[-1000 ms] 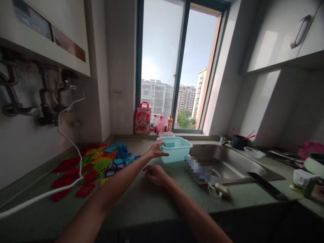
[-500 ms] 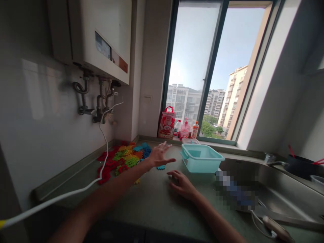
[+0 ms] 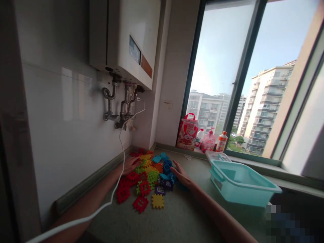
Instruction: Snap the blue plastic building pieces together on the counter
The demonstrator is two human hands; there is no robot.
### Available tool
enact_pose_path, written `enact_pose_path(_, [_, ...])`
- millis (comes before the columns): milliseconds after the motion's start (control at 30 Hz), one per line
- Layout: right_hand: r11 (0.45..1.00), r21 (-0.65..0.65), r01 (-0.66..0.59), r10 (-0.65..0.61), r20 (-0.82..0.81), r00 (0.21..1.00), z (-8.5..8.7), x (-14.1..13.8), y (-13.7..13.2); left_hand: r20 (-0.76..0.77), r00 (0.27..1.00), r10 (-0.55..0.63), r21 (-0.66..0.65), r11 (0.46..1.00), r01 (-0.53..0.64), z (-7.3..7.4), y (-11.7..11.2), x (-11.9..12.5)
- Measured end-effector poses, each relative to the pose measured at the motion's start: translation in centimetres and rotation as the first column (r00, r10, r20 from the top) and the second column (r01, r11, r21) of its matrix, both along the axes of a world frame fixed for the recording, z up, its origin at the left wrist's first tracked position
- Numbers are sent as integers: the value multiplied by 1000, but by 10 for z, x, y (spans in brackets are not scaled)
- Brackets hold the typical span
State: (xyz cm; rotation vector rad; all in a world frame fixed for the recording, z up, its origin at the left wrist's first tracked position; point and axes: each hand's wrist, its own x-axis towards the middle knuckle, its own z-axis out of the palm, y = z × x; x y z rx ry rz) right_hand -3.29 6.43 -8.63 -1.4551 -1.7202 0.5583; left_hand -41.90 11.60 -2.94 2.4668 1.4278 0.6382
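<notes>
A heap of interlocking plastic toy pieces (image 3: 150, 177) in red, yellow, green, orange, blue and purple lies on the speckled countertop (image 3: 177, 216). My left hand (image 3: 130, 165) rests on the heap's far left side, with no piece visibly held. My right hand (image 3: 182, 178) is spread open at the heap's right edge, its fingertips beside the blue pieces. To its right stands a turquoise plastic basin (image 3: 240, 184), apart from both hands.
A white cable (image 3: 120, 179) crosses my left forearm and climbs the wall to pipes under a wall-mounted water heater (image 3: 124, 44). A clear lidded box (image 3: 217, 157) sits behind the basin. Bottles and a red-and-white bag (image 3: 187, 132) stand on the windowsill.
The view has swung left, away from the sink. Both hands have moved left from beside the basin to the heap of pieces.
</notes>
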Motion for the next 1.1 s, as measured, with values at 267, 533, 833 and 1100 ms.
enact_pose_path(267, [1000,18,1,0,-63,998,27,-23,102,63,998,15,87,996,-21,-8,62,-6])
enact_pose_path(533, [981,-95,-168,170,21,985,26,-31,96,100,995,-18,105,994,7,-6,92,15])
enact_pose_path(833, [987,-96,-126,143,191,971,30,21,-52,26,992,-121,215,970,113,20,-47,-14])
enact_pose_path(1100, [986,-129,-108,156,460,874,16,-16,-138,-278,906,-320,143,919,368,-21,-146,0])
